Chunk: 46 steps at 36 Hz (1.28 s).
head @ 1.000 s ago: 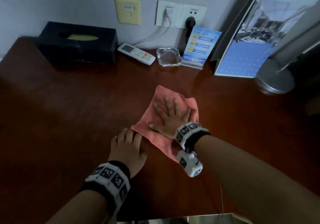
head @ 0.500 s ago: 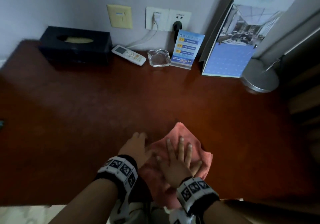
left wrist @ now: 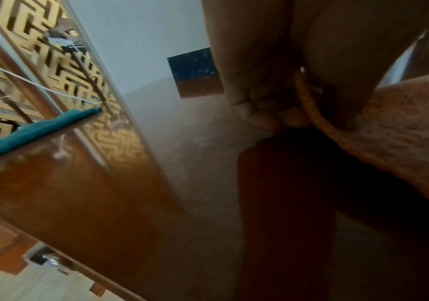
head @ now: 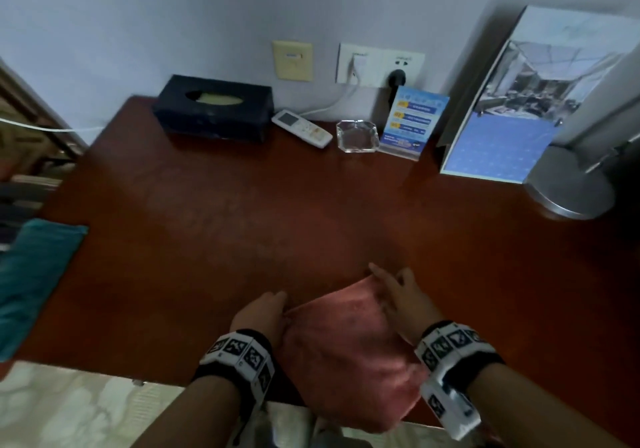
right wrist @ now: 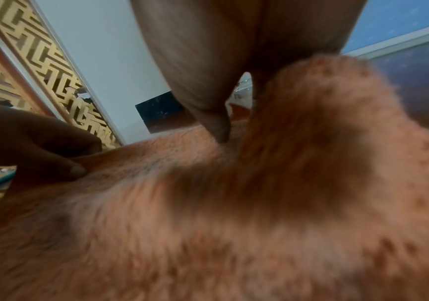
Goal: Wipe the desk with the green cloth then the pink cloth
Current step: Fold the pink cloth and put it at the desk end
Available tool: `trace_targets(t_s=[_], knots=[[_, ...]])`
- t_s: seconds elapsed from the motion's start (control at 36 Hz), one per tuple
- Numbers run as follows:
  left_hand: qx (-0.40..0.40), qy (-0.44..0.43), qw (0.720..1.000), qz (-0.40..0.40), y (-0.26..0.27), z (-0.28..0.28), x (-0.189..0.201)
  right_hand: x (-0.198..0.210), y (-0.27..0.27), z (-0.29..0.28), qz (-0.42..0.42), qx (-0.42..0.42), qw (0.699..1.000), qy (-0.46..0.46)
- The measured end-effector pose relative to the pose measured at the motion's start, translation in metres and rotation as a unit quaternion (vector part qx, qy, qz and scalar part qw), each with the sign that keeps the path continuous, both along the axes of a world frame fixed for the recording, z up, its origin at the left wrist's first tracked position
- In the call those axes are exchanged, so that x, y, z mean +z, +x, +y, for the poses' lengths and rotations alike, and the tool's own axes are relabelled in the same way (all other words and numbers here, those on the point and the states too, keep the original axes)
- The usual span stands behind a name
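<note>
The pink cloth (head: pixel 349 347) lies at the desk's (head: pixel 277 225) near edge, its lower part hanging over. My left hand (head: pixel 277 303) pinches its left corner; in the left wrist view curled fingers (left wrist: pixel 262 120) hold the cloth's hem (left wrist: pixel 308 114). My right hand (head: pixel 388 277) grips the far right corner, and the right wrist view shows the pink cloth (right wrist: pixel 233 224) bunched up under the palm beside the thumb (right wrist: pixel 208 106). The green cloth (head: pixel 34 274) lies folded at the desk's left edge, away from both hands.
Along the back wall stand a dark tissue box (head: pixel 214 108), a white remote (head: pixel 301 128), a glass ashtray (head: pixel 356 135), a blue card stand (head: pixel 412 121), a leaning calendar board (head: pixel 519 111) and a round metal lamp base (head: pixel 568 187).
The pink cloth slid from mid-desk to the near edge. My right hand went from pressing flat on it to gripping a corner; my left hand took hold of the left corner.
</note>
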<state>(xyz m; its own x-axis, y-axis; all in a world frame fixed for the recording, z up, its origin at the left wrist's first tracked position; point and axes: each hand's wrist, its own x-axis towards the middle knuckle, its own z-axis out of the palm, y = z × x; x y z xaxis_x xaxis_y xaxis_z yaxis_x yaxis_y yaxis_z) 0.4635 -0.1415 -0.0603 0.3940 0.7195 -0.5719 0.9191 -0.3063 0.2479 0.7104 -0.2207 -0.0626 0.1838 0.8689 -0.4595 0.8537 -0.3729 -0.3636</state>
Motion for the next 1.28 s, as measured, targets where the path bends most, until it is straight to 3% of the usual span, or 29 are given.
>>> trace_targets(t_s=[0.14,0.39,0.53,0.72,0.97,1.17,1.28], knots=[[0.038,0.008,0.999,0.006,-0.019,0.011,0.002,-0.005,-0.016,0.021,-0.018,0.028,0.998,-0.046],[0.055,0.019,0.998,0.033,-0.065,0.021,0.008,-0.018,-0.07,0.035,0.013,-0.016,1.0,0.006],[0.03,0.027,0.998,0.047,-0.092,0.03,0.012,-0.008,-0.099,0.054,-0.021,-0.012,0.999,0.042],[0.024,0.076,0.997,0.007,-0.117,0.072,0.055,0.034,-0.119,0.088,-0.029,-0.085,0.989,0.12],[0.04,0.18,0.98,-0.08,-0.149,0.127,0.119,0.111,-0.139,0.121,0.015,-0.086,0.962,0.259],[0.095,0.227,0.959,-0.142,-0.188,0.154,0.152,0.153,-0.168,0.164,0.053,-0.077,0.956,0.279],[0.123,0.227,0.955,-0.145,-0.217,0.169,0.162,0.167,-0.191,0.198,0.032,-0.067,0.955,0.288]])
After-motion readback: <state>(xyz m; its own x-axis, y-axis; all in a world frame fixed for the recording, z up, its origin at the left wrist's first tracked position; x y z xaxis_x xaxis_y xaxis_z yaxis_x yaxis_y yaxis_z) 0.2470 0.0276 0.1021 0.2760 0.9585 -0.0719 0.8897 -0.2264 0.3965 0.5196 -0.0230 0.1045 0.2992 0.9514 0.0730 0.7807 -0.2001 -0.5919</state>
